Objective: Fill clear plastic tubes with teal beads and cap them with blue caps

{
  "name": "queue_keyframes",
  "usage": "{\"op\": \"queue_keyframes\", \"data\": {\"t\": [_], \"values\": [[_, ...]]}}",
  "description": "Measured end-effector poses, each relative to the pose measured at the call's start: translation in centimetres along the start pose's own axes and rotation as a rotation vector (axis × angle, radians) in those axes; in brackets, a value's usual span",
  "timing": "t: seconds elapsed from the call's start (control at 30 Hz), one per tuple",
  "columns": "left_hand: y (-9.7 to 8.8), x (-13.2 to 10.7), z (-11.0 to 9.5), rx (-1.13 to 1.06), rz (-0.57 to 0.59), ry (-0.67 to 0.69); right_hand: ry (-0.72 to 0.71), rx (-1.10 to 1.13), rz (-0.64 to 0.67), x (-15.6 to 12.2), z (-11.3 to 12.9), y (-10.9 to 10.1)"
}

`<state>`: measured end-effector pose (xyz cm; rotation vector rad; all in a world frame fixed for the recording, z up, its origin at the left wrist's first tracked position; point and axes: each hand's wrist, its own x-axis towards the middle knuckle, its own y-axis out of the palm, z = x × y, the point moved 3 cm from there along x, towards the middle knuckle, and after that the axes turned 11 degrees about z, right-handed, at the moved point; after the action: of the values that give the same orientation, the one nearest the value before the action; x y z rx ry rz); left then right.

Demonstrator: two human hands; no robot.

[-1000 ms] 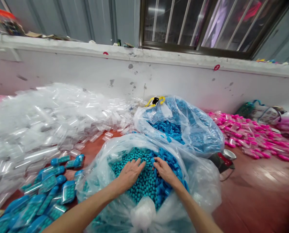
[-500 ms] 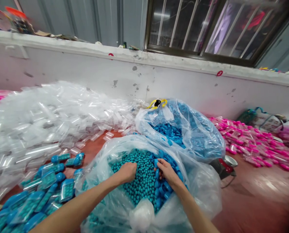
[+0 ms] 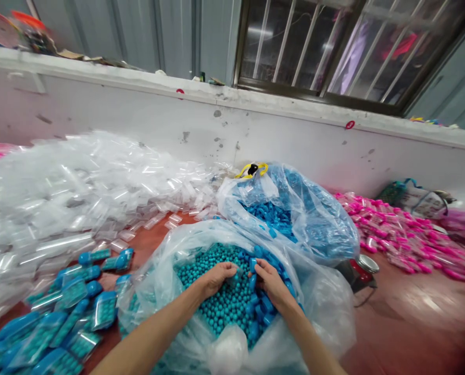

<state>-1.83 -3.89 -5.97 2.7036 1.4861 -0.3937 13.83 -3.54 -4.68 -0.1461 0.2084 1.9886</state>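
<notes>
My left hand (image 3: 215, 278) is closed on a small clear plastic container (image 3: 235, 276), mostly covered by the fingers, above the teal beads (image 3: 224, 307). Between the thumb and fingers of my right hand (image 3: 270, 281) is a blue cap (image 3: 253, 264). A short gap separates the two pieces. Both hands are over an open clear plastic bag (image 3: 165, 250), which contains the round beads and, along its right side, loose blue caps (image 3: 261, 307).
Filled containers with blue caps (image 3: 105, 310) lie at left. A large heap of clear containers (image 3: 79, 182) rests against the wall. Behind stands a bag of blue pieces (image 3: 322, 224); pink pieces (image 3: 407, 234) and a red-and-silver device (image 3: 363, 268) are at right.
My left hand has moved right, towards the right hand, and the clear container now shows at its fingertips. My right hand still pinches the blue cap, nearly in place.
</notes>
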Motion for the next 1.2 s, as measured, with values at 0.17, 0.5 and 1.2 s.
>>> {"op": "queue_keyframes", "data": {"t": [0.17,0.5,1.2], "values": [[-0.1,-2.1,-0.7,-0.093,-0.024,0.036,-0.129,-0.286,0.011,-0.2,0.3,0.4],[-0.2,0.4,0.5,0.294,-0.280,-0.295,-0.062,-0.679,-0.103,-0.8,0.6,0.2],[1.0,-1.6,-2.4,-0.264,0.033,0.086,-0.148,-0.354,-0.055,-1.3,1.9,1.1]]}}
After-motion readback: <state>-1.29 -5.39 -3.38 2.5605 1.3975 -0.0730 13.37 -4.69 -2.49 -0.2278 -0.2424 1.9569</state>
